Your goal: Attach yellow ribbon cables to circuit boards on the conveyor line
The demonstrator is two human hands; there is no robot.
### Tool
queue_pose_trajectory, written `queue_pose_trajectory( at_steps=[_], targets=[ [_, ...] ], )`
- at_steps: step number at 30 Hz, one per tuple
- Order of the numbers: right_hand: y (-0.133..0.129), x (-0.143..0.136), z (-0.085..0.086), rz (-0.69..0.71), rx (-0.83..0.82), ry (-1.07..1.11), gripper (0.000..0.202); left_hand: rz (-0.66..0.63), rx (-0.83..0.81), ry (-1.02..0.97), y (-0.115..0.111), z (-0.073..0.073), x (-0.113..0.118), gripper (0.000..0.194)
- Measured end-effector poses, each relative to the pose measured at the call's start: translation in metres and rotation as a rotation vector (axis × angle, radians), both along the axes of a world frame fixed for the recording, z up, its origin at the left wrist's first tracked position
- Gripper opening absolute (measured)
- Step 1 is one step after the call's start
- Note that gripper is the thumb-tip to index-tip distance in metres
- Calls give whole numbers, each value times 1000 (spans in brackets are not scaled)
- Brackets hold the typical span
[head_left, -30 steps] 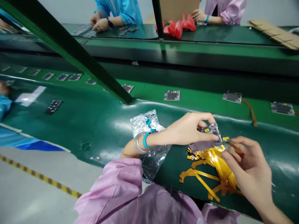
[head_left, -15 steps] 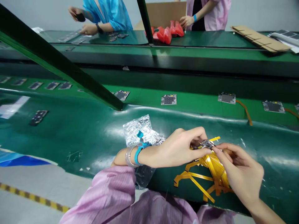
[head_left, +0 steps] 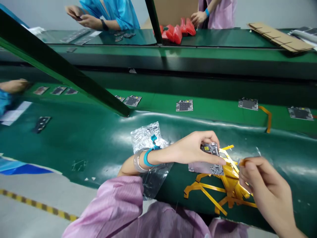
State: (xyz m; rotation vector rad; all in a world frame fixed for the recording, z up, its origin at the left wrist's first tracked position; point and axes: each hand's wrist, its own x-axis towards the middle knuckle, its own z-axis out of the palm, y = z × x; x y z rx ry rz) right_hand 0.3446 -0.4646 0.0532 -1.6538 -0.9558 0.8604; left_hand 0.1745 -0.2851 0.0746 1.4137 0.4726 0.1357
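Observation:
My left hand (head_left: 192, 148) grips a circuit board (head_left: 206, 168) by its edges, thumb across its face and fingers behind. The board is tilted, with silver and dark areas and a small yellow label. To its right, my right hand (head_left: 268, 188) is pinched closed, apart from the board. A tiny orange-tinted bit shows at its fingertips; its kind cannot be made out. Below and between both hands lies a heap of yellow-orange flex cables (head_left: 230, 180) on the green mat. A crumpled silver antistatic bag (head_left: 143, 135) lies behind my left wrist, partly covered by it.
Several circuit boards (head_left: 184, 105) lie along the green belt (head_left: 158, 100) ahead, one with a flex cable attached. A slanting green post (head_left: 99, 91) crosses the left side. A co-worker's hand (head_left: 15, 86) reaches in at far left. Two people stand across, near red bundles (head_left: 177, 34).
My right hand has moved right, away from the board. My left hand has turned the board so its face shows. Boards on the belt shifted right, and a co-worker's hand appeared at left.

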Motion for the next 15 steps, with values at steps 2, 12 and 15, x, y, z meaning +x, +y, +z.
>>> queue_pose_trajectory(
  at_steps=[2, 12, 15],
  targets=[
    [0, -5, 7, 40, -69, -48, 28, -8, -9, -6, -1, 0, -1, 36],
    [6, -9, 10, 129, -36, -200, 24, -93, 77, 126, -2, 7, -7, 27],
    [4, -4, 7, 189, 67, -310, 19, -105, 76, 182, -2, 11, -7, 27]
  ],
)
